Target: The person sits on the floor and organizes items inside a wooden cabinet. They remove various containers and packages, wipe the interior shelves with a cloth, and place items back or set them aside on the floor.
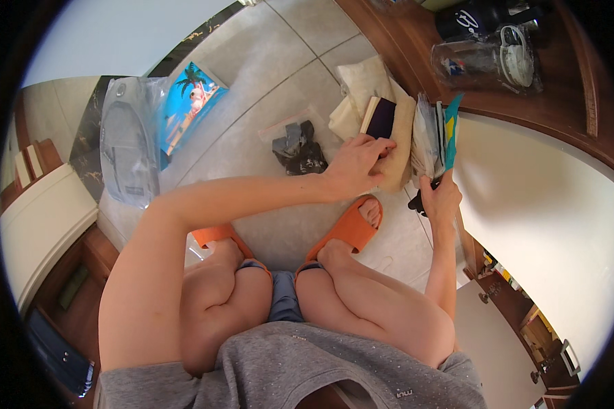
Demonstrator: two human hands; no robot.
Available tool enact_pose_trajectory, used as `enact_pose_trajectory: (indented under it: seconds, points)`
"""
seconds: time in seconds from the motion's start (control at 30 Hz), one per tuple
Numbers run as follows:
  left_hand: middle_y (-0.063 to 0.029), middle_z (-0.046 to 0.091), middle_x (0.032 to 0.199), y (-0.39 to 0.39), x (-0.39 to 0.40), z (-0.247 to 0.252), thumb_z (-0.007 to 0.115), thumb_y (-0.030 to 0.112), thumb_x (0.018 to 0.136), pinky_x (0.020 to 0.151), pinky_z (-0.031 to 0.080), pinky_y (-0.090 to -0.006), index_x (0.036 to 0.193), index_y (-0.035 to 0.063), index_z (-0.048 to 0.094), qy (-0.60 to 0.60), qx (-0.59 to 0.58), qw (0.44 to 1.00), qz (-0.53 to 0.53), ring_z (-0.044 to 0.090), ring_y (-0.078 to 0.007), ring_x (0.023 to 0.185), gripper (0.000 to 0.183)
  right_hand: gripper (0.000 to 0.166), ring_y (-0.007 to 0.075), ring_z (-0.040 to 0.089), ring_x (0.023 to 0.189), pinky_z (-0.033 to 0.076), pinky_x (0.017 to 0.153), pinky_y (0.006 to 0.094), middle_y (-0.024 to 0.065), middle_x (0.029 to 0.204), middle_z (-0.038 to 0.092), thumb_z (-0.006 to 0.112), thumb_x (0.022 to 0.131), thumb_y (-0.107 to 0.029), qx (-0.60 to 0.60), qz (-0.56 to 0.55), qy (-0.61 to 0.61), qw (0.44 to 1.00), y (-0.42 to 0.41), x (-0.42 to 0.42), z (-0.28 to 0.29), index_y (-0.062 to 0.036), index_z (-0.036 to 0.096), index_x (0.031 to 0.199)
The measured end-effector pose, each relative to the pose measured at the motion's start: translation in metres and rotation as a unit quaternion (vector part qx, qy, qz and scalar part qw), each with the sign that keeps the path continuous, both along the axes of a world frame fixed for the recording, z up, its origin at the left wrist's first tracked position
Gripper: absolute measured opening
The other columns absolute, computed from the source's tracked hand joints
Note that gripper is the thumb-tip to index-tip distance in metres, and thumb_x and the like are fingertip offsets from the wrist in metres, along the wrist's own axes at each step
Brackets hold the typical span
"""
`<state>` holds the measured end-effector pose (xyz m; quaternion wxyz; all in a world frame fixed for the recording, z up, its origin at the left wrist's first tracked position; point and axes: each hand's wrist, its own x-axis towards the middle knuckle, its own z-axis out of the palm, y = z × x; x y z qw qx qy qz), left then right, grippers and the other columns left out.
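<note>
My left hand (358, 163) reaches across the floor and rests on a cream towel-like cloth (403, 148), just below a dark purple and cream item (381, 117) lying on it. My right hand (441, 197) grips the lower end of an upright bundle of flat plastic packets (427, 140), with a teal and yellow one (451, 128) on its outer side. Something black (417, 203) shows by the right fingers. A clear zip bag of black pieces (300, 148) lies left of the cloth.
A grey bag in clear plastic (129, 143) and a blue beach-picture packet (189, 107) lie at the left. At the upper right, a brown wooden shelf (552, 110) holds a wrapped clear bottle (478, 61) and a black tumbler (468, 20). A pale cabinet panel (537, 194) stands at the right.
</note>
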<state>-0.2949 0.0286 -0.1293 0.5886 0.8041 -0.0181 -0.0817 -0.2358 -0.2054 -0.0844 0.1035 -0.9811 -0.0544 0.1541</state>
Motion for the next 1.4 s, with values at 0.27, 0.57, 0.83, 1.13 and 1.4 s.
enact_pose_trajectory:
  seconds: [0.27,0.57,0.83,1.13,1.4]
  points:
    - [-0.0195,0.05,0.13,0.0,-0.002,-0.028,0.077,0.018,0.073,0.101,0.043,-0.044,0.119,0.0093,0.061,-0.053,0.003,0.989,0.138,0.048,-0.0384,0.121,0.049,0.071,0.0384,0.067,0.078,0.052,0.067,0.0432,0.0228,0.088,0.067,0.063,0.08,-0.015,0.024,-0.033,0.027,0.999,-0.001,-0.009,0.019,-0.0015,0.04,0.146]
    - [-0.02,0.04,0.135,0.0,0.011,-0.022,0.078,0.019,0.075,0.093,0.049,-0.0394,0.122,0.0091,0.059,0.102,-0.111,0.987,0.054,0.059,-0.0338,0.105,0.052,0.072,0.0379,0.068,0.07,0.053,0.063,0.0426,0.0176,0.087,0.07,0.061,0.081,-0.013,0.071,-0.033,0.019,0.997,-0.035,-0.059,-0.002,-0.0088,0.038,0.148]
    - [-0.0138,0.041,0.131,0.005,-0.002,-0.009,0.065,0.002,0.075,0.087,0.049,-0.0322,0.12,0.0097,0.057,0.097,-0.139,0.985,-0.024,0.056,-0.0244,0.101,0.046,0.072,0.0383,0.068,0.072,0.053,0.064,0.0391,0.0174,0.088,0.07,0.058,0.081,-0.006,0.099,-0.024,-0.022,0.995,-0.056,-0.071,-0.013,-0.0098,0.037,0.149]
    - [-0.013,0.042,0.129,0.009,-0.029,-0.033,0.063,0.002,0.078,0.091,0.049,-0.0337,0.123,0.0089,0.051,0.223,-0.206,0.953,-0.008,0.057,-0.0219,0.104,0.048,0.066,0.0355,0.064,0.065,0.052,0.062,0.0406,0.0195,0.079,0.066,0.056,0.08,-0.008,0.1,-0.034,-0.002,0.994,-0.067,-0.075,-0.013,-0.0093,0.045,0.144]
    - [-0.0252,0.043,0.136,0.0,-0.024,-0.041,0.084,0.032,0.072,0.103,0.042,-0.0433,0.108,0.0027,0.062,0.102,0.015,0.995,0.014,0.054,-0.0381,0.117,0.051,0.058,0.0326,0.057,0.052,0.048,0.054,0.0381,0.0198,0.066,0.059,0.057,0.082,-0.014,0.083,-0.095,-0.004,0.992,-0.07,-0.063,-0.015,-0.0079,0.049,0.14]
